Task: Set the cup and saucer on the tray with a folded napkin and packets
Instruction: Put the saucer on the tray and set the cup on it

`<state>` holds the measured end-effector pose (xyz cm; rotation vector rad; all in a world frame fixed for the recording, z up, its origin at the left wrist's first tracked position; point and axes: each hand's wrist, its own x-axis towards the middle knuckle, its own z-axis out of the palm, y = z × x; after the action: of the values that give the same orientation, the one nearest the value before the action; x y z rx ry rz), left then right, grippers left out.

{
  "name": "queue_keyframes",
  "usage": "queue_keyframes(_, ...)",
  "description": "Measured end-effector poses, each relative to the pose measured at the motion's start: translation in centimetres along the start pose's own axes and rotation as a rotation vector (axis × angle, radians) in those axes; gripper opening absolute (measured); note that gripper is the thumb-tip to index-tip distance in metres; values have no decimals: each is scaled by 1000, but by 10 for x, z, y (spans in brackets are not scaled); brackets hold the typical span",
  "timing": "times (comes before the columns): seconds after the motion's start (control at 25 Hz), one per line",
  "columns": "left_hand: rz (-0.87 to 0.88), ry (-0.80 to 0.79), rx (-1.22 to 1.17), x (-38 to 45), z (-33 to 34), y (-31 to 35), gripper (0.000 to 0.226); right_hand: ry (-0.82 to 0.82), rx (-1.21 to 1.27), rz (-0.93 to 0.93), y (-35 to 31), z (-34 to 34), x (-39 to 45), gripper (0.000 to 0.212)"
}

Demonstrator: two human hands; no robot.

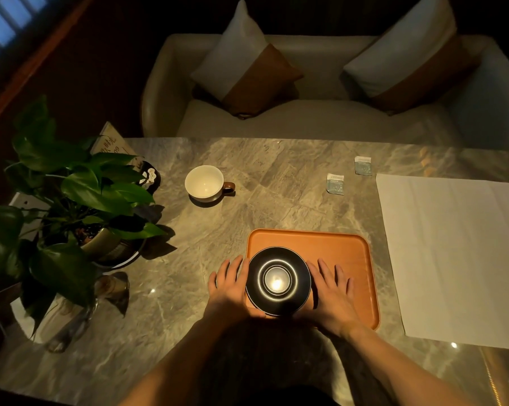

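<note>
1. A dark saucer (278,281) with pale rings sits on the left part of the orange tray (341,253), low and centre in the frame; its left edge reaches out past the tray's left rim
2. The left hand (228,285) lies flat against the saucer's left side, over the marble surface (276,186), its fingers (232,266) spread and stretched forward
3. The right hand (332,291) lies flat against the saucer's right side, resting on the tray, its fingers (326,271) also spread wide (neither hand is curled around anything; they press the rim from both sides, thumbs tucked toward the near edge where I cannot see them well)
4. The cup (205,183), cream inside with a brown handle pointing right, stands upright and empty on the surface, up and left of the tray and well apart from it
5. Two small pale blue packets lie on the surface in the upper right of the frame: one packet (334,184) nearer the middle, the other packet (363,165) farther right and a little higher
6. A large white napkin (452,253) is spread flat and unfolded at the right edge of the frame, just beside the tray
7. A leafy potted plant (71,200) fills the left of the frame, with a small sign card (112,143) behind it
8. Beyond the surface, at the top, a pale sofa (276,118) carries two white-and-brown cushions, one cushion (244,68) on the left and another cushion (408,60) on the right
</note>
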<state>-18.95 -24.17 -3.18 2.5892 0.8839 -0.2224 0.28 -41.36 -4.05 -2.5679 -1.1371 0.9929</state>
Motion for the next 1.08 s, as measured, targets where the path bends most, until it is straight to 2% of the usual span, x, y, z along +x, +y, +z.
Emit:
queue_keyframes(0.08,-76,-112,-19,2,0,-8,141,-10,30,25,1,1,-2,132)
queue_keyframes(0.16,-78,-135,-26,4,2,-13,141,-20,57,47,0,3,-2,131)
queue_keyframes(0.32,-32,-110,-35,3,4,-14,134,-12,75,64,1,7,-2,128)
queue_keyframes(0.64,-46,-63,-118,4,-7,-14,119,1,82,88,-8,3,-2,124)
queue_keyframes(1.08,-69,-96,-169,8,-11,-16,118,-8,64,108,-13,-1,-1,124)
